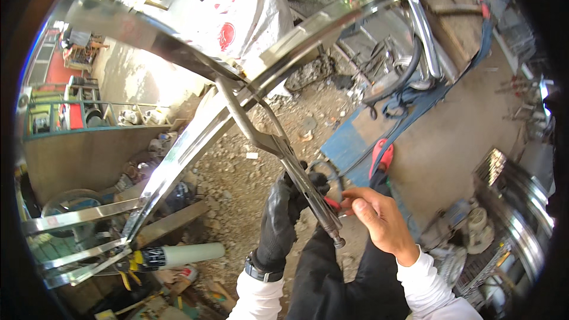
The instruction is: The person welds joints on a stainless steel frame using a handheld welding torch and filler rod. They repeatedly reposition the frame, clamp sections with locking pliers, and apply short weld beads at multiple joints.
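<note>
A pair of long-jawed locking pliers [305, 186] slants down from a shiny metal bar [204, 127], with its jaws around the place where the bar meets another wide metal bar [136, 32]. My left hand [278, 216], in a black glove, is closed around the pliers' handle. My right hand [379, 219] is bare, with its fingers curled beside the lower handle. At its fingertips, against the pliers, shows a small red piece [332, 203]; whether the fingers grip it is hard to make out. The screw end [339, 242] of the pliers points toward me.
Gravel and rubble [243, 184] cover the ground beneath. A white sack [255, 12] stands ahead. A blue board [349, 145] with cables lies to the right, near a red shoe [382, 154]. Metal rails [83, 216] and a pale cylinder [192, 255] lie at left; curved metal pieces [515, 219] at right.
</note>
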`<state>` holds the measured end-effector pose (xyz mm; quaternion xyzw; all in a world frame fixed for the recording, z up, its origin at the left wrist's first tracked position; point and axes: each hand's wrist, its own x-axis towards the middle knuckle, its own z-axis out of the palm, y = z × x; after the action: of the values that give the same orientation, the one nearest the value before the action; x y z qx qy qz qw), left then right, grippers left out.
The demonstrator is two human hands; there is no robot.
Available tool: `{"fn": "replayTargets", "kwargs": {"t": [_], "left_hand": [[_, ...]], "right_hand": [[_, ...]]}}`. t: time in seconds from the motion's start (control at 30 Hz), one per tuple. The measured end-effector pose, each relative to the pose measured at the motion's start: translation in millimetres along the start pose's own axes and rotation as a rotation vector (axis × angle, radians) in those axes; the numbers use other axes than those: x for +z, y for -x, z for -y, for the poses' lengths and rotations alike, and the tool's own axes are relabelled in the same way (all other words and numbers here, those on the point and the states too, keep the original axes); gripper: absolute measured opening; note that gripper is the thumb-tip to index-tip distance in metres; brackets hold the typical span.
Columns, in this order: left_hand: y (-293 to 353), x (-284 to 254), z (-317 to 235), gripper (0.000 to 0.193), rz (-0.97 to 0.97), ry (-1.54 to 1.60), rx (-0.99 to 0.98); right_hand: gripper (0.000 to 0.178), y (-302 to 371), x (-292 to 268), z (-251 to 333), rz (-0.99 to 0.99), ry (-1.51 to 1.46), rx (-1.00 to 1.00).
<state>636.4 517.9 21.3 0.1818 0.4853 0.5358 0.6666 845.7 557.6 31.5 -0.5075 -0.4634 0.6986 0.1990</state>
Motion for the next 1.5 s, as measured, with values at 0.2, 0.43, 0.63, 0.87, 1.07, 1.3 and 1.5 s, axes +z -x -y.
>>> {"fn": "replayTargets", "kwargs": {"t": [0.2,0.43,0.63,0.87,1.07,1.3,1.5], "left_hand": [[34.0,-27.8,-1.0,0.072,-0.21,-0.204,-0.017],[52.5,-62.5,17.0,0.064,-0.31,-0.082,-0.067],[19.8,-27.2,17.0,0.046,0.025,0.111,-0.049],[13.8,-20.8,51.9,0.05,0.271,0.241,-0.167],[21.4,-22.5,58.1,0.043,0.305,0.013,-0.048],[1.1,-36.5,50.3,0.039,0.166,-0.653,0.259],[2.0,-41.6,28.5,0.05,0.143,0.091,-0.036]], "right_hand": [[0.047,16.8,-37.0,-40.5,-0.183,0.409,0.143],[0.044,14.0,-16.0,-17.0,-0.057,0.071,0.045],[0.045,10.7,23.4,16.6,0.1,0.048,0.005],[0.041,22.6,54.0,49.0,-0.168,0.689,-0.298],[0.031,-15.1,58.2,59.4,-0.108,0.966,-0.337],[0.022,-8.1,64.6,67.3,-0.081,0.928,-0.34],[0.018,-6.9,64.9,67.8,-0.128,0.846,-0.366]]}}
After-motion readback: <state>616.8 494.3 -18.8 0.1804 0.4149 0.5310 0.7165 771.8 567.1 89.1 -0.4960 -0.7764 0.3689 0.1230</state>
